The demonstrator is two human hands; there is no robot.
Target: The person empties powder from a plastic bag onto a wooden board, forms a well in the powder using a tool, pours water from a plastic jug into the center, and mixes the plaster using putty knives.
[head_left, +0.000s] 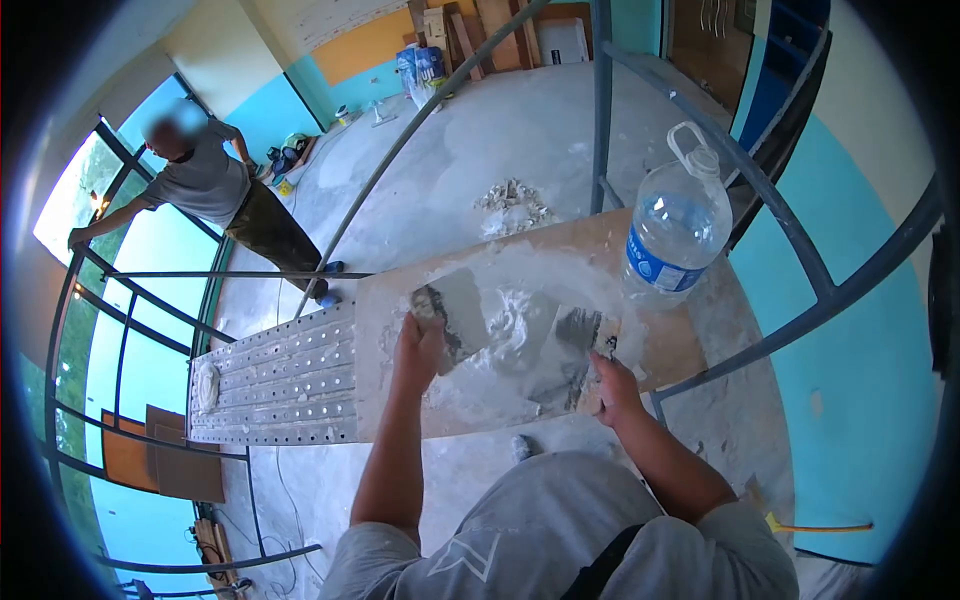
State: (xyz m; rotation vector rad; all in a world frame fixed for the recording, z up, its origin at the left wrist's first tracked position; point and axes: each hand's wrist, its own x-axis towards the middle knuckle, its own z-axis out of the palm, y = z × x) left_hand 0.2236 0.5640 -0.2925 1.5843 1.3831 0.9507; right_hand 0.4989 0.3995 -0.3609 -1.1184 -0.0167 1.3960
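Observation:
My left hand [420, 348] is wrapped round a wide putty knife [462, 315], its broad grey blade lying over the board. A second putty knife [580, 332] is gripped in my right hand [614, 388], with its dark, smeared blade turned inward. Between the two blades a wet white heap of plaster [510, 318] spreads on the plaster-stained board [385, 385]. My fingers hide most of both handles. A big clear plastic bottle [678, 225] with a blue label and a loop handle stands upright on the board, beyond my right hand.
Left of the board runs a perforated metal scaffold platform [275, 375] with a white bundle [206, 386] at its end. Scaffold rails [785, 210] surround me. A person [215, 185] stands on the floor at left, one hand on the frame. Rubble [515, 205] lies below.

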